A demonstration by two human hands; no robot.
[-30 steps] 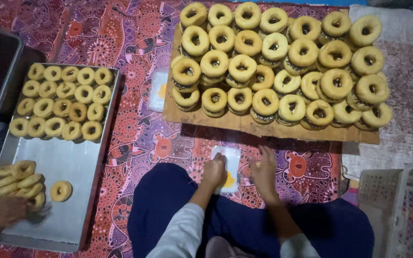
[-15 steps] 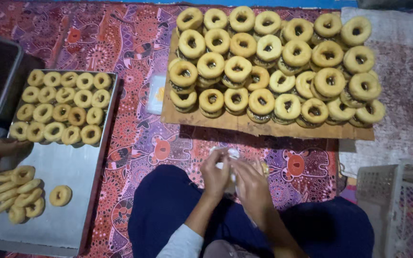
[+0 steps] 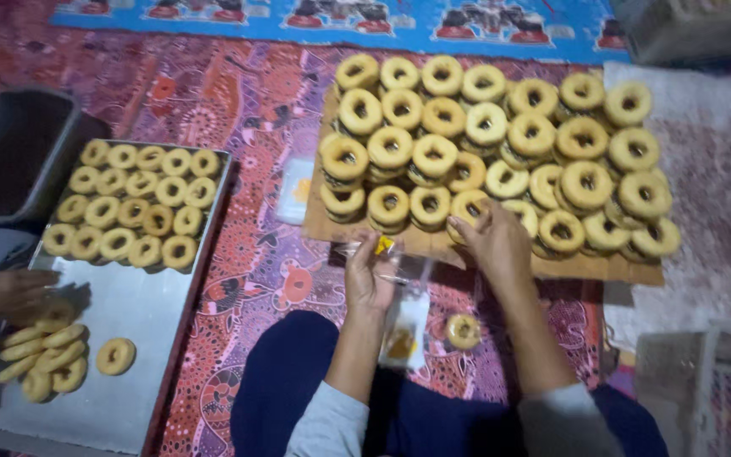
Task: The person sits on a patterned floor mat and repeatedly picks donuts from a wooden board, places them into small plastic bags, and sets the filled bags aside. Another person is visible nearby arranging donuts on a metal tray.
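Note:
My left hand holds a clear plastic bag with a small yellow label, just in front of the wooden board. My right hand reaches onto the board's front row, its fingers closed around a ring doughnut. The board carries several stacked golden ring doughnuts. One loose doughnut lies on the patterned mat between my knees, beside a small pile of clear bags.
At the left a metal tray holds rows of doughnuts and a loose heap; another person's hand rests there. A dark tub stands behind it. A white basket is at the lower right. Another bag lies on the mat.
My hands were together over my lap working a bag. My right hand has now reached forward onto the board while the left keeps the bag. The other person's hand moved toward the loose heap.

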